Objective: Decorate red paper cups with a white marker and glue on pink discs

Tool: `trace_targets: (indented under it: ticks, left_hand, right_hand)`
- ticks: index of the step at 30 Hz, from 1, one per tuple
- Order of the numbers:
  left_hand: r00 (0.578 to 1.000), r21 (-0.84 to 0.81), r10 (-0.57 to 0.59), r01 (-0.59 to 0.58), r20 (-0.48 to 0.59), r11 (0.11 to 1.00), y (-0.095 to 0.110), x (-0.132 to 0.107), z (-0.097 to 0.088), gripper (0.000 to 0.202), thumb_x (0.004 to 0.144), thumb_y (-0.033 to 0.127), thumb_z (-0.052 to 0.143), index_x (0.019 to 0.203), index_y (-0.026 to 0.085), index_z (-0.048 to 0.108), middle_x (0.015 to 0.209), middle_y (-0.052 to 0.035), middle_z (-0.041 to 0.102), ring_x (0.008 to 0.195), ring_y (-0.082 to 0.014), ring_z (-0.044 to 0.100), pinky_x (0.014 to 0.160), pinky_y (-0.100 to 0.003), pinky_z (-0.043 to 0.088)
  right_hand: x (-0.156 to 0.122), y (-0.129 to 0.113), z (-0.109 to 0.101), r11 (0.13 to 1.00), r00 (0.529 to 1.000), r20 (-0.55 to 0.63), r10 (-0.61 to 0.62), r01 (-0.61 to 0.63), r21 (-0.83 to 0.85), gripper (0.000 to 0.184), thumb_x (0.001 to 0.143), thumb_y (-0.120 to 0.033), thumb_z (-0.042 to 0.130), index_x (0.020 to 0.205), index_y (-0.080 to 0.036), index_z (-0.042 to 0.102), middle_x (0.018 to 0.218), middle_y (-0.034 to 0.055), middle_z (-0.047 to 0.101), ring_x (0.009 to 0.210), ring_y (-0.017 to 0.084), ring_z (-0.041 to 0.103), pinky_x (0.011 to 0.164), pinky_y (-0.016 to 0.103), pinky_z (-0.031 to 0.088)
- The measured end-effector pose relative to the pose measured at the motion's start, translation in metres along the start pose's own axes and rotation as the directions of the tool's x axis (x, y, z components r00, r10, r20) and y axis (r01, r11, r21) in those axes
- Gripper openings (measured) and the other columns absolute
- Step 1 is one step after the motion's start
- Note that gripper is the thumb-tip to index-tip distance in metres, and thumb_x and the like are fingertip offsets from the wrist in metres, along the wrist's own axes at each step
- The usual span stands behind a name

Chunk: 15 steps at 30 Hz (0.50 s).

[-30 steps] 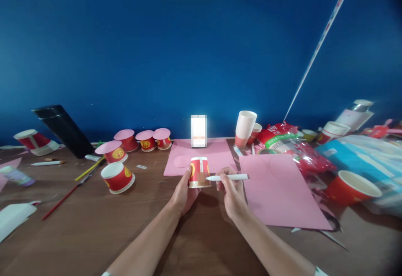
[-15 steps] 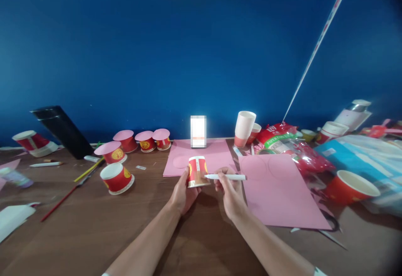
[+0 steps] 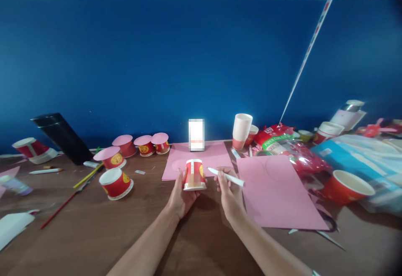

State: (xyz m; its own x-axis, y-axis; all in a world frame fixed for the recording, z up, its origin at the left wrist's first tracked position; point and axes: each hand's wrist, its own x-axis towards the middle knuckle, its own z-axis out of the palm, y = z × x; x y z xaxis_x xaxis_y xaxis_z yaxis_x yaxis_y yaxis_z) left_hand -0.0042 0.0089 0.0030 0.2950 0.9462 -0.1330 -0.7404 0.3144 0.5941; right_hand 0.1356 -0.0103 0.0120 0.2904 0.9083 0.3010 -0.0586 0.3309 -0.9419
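Note:
My left hand [image 3: 182, 196] is closed around a red paper cup [image 3: 194, 175] turned upside down, its white rim at the bottom. Yellow prints show on the cup's sides, and a brown band runs along its lower part. In my right hand [image 3: 228, 188] is a white marker [image 3: 226, 176], pinched between thumb and fingers. Its tip points left toward the cup, a small gap away from it. Behind the cup lies a pink paper sheet [image 3: 216, 154], and another pink sheet [image 3: 276, 196] with faint round outlines is right of my right hand.
Several red cups, some topped by pink discs [image 3: 109, 153], stand at the left beside a black bottle [image 3: 63, 138]. A blurred bright upright object [image 3: 196, 134] stands at the back. Stacked white cups [image 3: 241, 129], a red paper-cup bag [image 3: 279, 138] and an orange cup [image 3: 348, 186] are on the right.
The marker's tip has come away from the cup, and the marker now slants. The cup has turned slightly in my left hand. The view has shifted a little.

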Motion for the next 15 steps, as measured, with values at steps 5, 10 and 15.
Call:
trace_targets:
  ticks: [5,10,15]
  left_hand:
    - [0.999,0.004,0.016,-0.016,-0.048,1.0,-0.001,-0.001,-0.002,0.039,0.084,0.045,0.049,0.096,0.011,0.064,0.086,-0.0096,0.069,0.079,-0.0195,0.064,0.081,-0.036,0.05]
    - [1.0,0.009,0.024,-0.024,-0.021,1.0,-0.002,-0.002,-0.002,0.035,0.085,0.04,0.051,0.099,0.011,0.064,0.088,-0.0083,0.069,0.08,-0.0176,0.064,0.089,-0.035,0.047]
    - [1.0,0.009,0.02,-0.02,-0.014,1.0,0.0,-0.001,-0.004,0.039,0.085,0.042,0.05,0.105,0.01,0.061,0.096,-0.0101,0.069,0.092,-0.0223,0.063,0.095,-0.039,0.043]
  right_hand:
    - [-0.007,-0.006,0.002,0.974,0.983,0.054,-0.176,0.181,-0.133,0.017,0.088,-0.03,0.051,0.098,-0.019,0.057,0.088,0.0044,0.06,0.077,0.015,0.057,0.068,0.026,0.048]
    - [-0.011,-0.007,0.004,0.957,0.961,0.118,-0.251,0.264,-0.119,0.016,0.088,-0.025,0.049,0.102,-0.019,0.056,0.094,0.0059,0.06,0.083,0.017,0.058,0.072,0.028,0.05]
    - [-0.013,-0.006,0.003,0.947,0.953,0.138,-0.269,0.288,-0.145,0.018,0.089,-0.023,0.048,0.105,-0.019,0.056,0.097,0.0069,0.06,0.087,0.018,0.058,0.076,0.03,0.049]
